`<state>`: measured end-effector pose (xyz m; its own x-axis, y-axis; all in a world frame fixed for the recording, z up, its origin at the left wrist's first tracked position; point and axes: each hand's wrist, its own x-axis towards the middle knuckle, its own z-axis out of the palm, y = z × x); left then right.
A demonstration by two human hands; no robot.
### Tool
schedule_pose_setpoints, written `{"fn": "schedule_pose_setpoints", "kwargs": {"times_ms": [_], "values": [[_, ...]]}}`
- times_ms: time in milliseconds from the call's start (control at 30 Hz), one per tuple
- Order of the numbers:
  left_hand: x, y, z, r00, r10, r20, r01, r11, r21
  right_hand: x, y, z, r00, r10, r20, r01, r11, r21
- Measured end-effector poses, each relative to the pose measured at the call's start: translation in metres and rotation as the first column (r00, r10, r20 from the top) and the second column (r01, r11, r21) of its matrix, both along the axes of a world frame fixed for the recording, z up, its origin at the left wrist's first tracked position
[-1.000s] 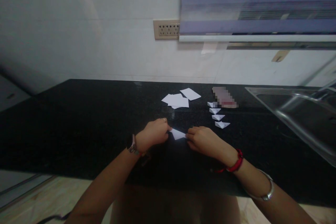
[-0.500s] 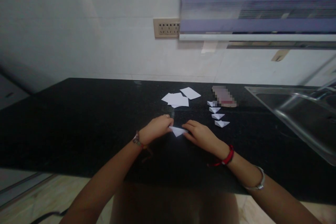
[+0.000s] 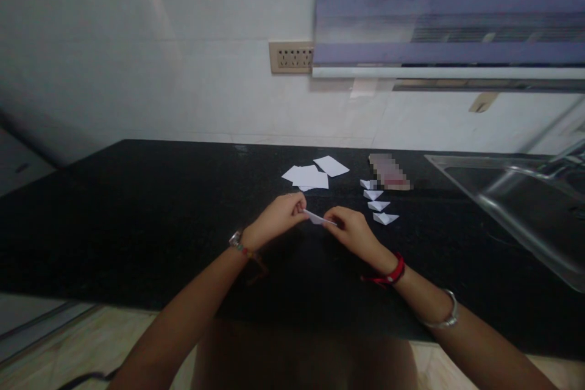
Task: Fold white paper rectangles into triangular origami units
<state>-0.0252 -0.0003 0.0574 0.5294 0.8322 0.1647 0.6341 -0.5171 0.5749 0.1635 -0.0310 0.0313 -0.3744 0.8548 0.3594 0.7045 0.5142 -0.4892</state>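
Note:
A small folded white paper (image 3: 315,218) stretches between my two hands over the dark countertop. My left hand (image 3: 286,213) pinches its left end between thumb and fingers. At the other end, my right hand (image 3: 350,225) grips the paper with thumb and fingertips. Seen nearly edge-on, the paper tilts down to the right. Beyond my hands lie several loose white paper sheets (image 3: 311,177), partly overlapping. To the right, several folded paper pieces (image 3: 385,218) stand in a column running away from me.
A blurred-out flat object (image 3: 390,172) lies behind the folded pieces. The steel sink (image 3: 484,195) is set into the countertop (image 3: 137,219) at the right. A tiled wall with a socket panel (image 3: 292,58) rises along the back edge.
Both hands have raised the folded paper slightly and turned it, so its pointed flap now shows less. My left fingers have curled more around its end. The view has shifted a little.

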Motion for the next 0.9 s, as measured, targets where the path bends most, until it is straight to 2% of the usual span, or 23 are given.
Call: {"fn": "schedule_pose_setpoints", "kwargs": {"times_ms": [100, 200, 300, 467, 700, 900], "values": [[0.004, -0.002, -0.002, 0.993, 0.062, 0.1, -0.055, 0.996, -0.072, 0.0, -0.001, 0.001, 0.999, -0.049, 0.005, 0.048, 0.996, 0.074], [0.009, -0.004, -0.006, 0.979, 0.067, 0.193, -0.027, 0.979, -0.2, -0.001, -0.002, 0.0, 0.999, -0.037, 0.033, 0.033, 0.994, 0.106], [0.013, -0.006, -0.007, 0.969, 0.074, 0.234, -0.014, 0.968, -0.249, -0.002, -0.003, 0.001, 1.0, 0.002, 0.025, -0.004, 0.995, 0.096], [0.013, -0.006, -0.009, 0.969, 0.065, 0.24, -0.014, 0.977, -0.212, -0.001, -0.002, 0.004, 0.999, 0.032, 0.001, -0.032, 0.996, 0.082], [0.013, -0.004, -0.014, 0.976, 0.04, 0.214, 0.003, 0.981, -0.195, 0.001, 0.001, -0.001, 0.992, 0.097, 0.079, -0.098, 0.995, 0.017], [0.014, -0.004, -0.016, 0.971, 0.014, 0.241, 0.035, 0.98, -0.197, 0.002, 0.003, -0.004, 0.996, 0.093, -0.015, -0.093, 0.995, -0.028]]}}
